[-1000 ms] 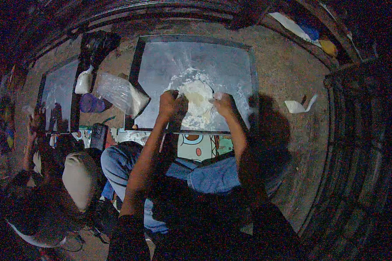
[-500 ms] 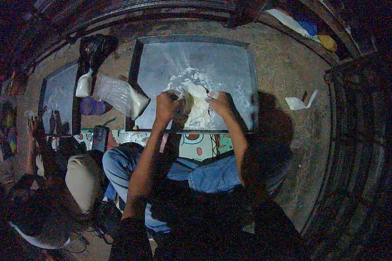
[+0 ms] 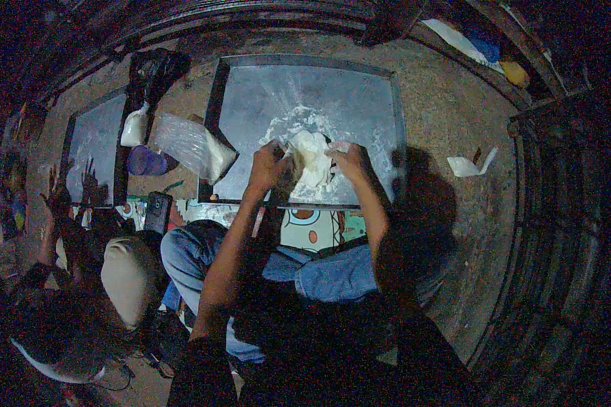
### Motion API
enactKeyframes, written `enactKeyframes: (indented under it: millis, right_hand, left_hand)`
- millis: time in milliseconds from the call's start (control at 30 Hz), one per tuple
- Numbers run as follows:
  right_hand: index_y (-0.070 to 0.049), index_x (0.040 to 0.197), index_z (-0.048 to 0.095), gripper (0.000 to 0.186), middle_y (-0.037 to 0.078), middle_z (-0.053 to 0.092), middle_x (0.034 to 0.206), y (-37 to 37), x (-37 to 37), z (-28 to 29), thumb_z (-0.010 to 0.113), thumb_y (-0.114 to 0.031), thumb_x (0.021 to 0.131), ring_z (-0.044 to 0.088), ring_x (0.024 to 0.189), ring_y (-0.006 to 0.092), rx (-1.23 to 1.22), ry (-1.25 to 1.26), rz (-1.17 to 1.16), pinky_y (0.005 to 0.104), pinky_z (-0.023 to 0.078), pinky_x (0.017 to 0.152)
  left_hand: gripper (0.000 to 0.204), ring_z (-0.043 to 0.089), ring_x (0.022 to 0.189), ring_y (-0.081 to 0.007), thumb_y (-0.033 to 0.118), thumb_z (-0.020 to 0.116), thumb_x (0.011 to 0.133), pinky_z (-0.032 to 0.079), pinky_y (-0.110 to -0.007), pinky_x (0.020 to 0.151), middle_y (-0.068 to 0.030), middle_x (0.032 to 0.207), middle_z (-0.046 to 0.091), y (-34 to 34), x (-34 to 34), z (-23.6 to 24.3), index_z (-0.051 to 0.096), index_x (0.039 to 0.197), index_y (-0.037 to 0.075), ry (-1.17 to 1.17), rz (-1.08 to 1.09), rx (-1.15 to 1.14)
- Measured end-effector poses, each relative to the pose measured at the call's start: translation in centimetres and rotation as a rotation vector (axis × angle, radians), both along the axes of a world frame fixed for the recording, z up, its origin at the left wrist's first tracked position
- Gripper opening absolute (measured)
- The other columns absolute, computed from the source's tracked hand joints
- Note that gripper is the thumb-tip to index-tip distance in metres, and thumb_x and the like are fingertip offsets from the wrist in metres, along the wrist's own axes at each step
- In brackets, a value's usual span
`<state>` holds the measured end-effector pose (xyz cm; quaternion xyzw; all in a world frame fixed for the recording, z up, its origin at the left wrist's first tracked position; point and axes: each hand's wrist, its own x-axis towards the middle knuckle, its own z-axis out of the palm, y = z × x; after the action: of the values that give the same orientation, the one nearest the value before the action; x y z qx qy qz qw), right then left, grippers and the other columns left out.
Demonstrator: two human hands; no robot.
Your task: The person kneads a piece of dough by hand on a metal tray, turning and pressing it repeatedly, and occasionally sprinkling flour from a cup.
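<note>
A pale, soft mass that looks like dough lies among loose white powder on the large grey metal tray before me. At its left side is my left hand, fingers bent and closed on the dough's edge. My right hand pinches the opposite edge, thumb and forefinger pressed together. Between the two hands the dough spans toward me, its surface lumpy. Shadow and my own fingers hide exactly how much each hand has hold of.
Left of the tray lie a clear plastic bag of white powder, a smaller white bag, a purple container and a black bag. A phone lies nearer. Another person's hands are by a second tray. White scraps sit right.
Both my hands stay at the dough's edges with slight finger shifts, and the dough's outline has altered a little. At the left, the other person's hands have spread apart.
</note>
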<state>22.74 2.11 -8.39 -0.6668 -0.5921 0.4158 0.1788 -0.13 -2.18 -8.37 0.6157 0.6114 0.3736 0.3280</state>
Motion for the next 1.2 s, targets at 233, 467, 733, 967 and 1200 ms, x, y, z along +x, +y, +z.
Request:
enactKeyframes:
  millis: [233, 467, 733, 967, 1200]
  right_hand:
    - [-0.003, 0.105, 0.061, 0.04, 0.016, 0.066, 0.095, -0.2, -0.2, 0.4, 0.069, -0.025, 0.073, 0.063, 0.09, 0.0304, 0.07, -0.153, 0.103, 0.0359, 0.048, 0.081]
    - [-0.007, 0.108, 0.061, 0.039, 0.015, 0.066, 0.097, 0.3, 0.4, -1.8, 0.069, -0.022, 0.073, 0.063, 0.091, 0.0294, 0.176, -0.11, 0.177, 0.035, 0.047, 0.082]
    - [-0.011, 0.108, 0.062, 0.037, 0.011, 0.064, 0.103, 1.4, 1.3, -6.1, 0.066, -0.005, 0.072, 0.062, 0.091, 0.0238, 0.163, -0.055, 0.061, 0.0325, 0.048, 0.08]
    - [-0.01, 0.102, 0.063, 0.032, 0.011, 0.064, 0.105, 0.2, 0.1, -1.7, 0.064, -0.002, 0.071, 0.061, 0.098, 0.0243, 0.329, -0.044, 0.175, 0.031, 0.045, 0.087]
    - [-0.009, 0.103, 0.064, 0.028, 0.013, 0.063, 0.103, 0.3, 0.0, -1.7, 0.063, -0.01, 0.074, 0.061, 0.096, 0.0306, 0.31, 0.009, 0.203, 0.0368, 0.048, 0.085]
  left_hand:
    - [0.03, 0.061, 0.084, -0.0317, 0.024, 0.062, 0.08, 0.049, -0.04, 0.076, -0.0143, 0.09, 0.063, -0.1, -0.4, -2.1, 0.062, 0.101, 0.003, 0.092, 0.005, 0.054]
    - [0.041, 0.064, 0.071, -0.0222, 0.02, 0.071, 0.072, 0.05, -0.034, 0.062, -0.0129, 0.079, 0.065, 0.8, -0.3, -1.0, 0.057, 0.105, -0.001, 0.061, -0.061, -0.185]
    - [0.029, 0.059, 0.062, -0.0131, 0.002, 0.063, 0.075, 0.048, -0.028, 0.056, -0.0075, 0.073, 0.063, 1.1, -0.2, -2.9, 0.058, 0.103, 0.004, -0.276, -0.056, -0.07]
    - [0.023, 0.061, 0.066, -0.0141, 0.001, 0.062, 0.075, 0.049, -0.028, 0.058, -0.0084, 0.079, 0.065, 0.7, -0.5, -2.5, 0.06, 0.098, 0.002, -0.29, -0.08, -0.026]
    - [0.031, 0.065, 0.087, -0.0212, 0.016, 0.074, 0.073, 0.053, -0.033, 0.072, -0.0101, 0.101, 0.066, 0.8, -0.9, -2.0, 0.063, 0.1, 0.005, -0.205, -0.054, -0.137]
